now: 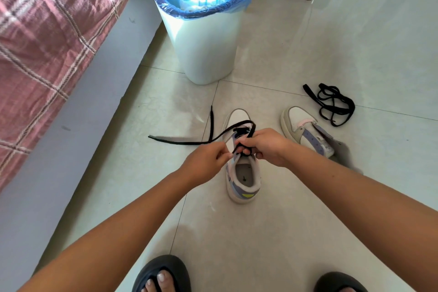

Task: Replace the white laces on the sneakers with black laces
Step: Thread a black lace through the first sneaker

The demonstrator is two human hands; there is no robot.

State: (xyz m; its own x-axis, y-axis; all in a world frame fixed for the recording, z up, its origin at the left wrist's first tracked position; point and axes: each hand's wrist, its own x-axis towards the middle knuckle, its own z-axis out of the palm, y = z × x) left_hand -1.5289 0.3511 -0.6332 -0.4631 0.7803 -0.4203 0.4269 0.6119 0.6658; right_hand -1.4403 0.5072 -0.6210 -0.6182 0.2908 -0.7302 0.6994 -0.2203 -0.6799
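Both hands pinch the flat black lace (213, 136) over the near white-and-lilac sneaker (243, 173) on the tiled floor (308, 220), left hand (205, 161), right hand (265, 147); unlaced second sneaker (305, 133), spare black lace bundle (331, 104) right, white bin with blue liner (201, 31) behind.

Bin (201, 38) behind sneakers (241, 173) (bed (47, 31) left)

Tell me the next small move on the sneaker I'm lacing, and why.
Probably pull the black lace snug through the eyelet under your fingers. The right hand pinches it at the near sneaker's eyelets, the left hand steadies the tongue side, and long slack trails across the floor. The far sneaker has no lace; the spare lace waits beside it.
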